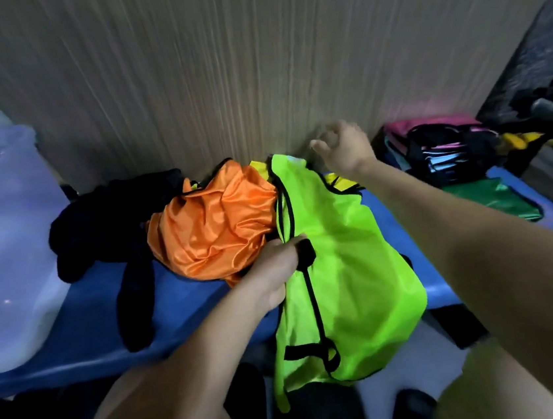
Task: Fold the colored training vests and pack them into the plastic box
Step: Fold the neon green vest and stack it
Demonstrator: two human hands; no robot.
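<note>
A neon green vest (346,263) with black trim lies over the front edge of the blue bench (84,320) and hangs down toward my legs. My left hand (275,271) grips its black-trimmed edge near the middle. My right hand (344,148) hovers above the vest's far end by the wall, fingers loosely curled and holding nothing. A crumpled orange vest (211,227) sits just left of the green one, with a yellow vest (341,181) peeking out underneath. The translucent plastic box (3,247) stands at the bench's left end.
A dark garment (112,228) lies between the box and the orange vest. A stack of folded pink, black and blue vests (444,149) and a green cloth (494,198) sit at the right. A wood-grain panel (235,69) rises directly behind the bench.
</note>
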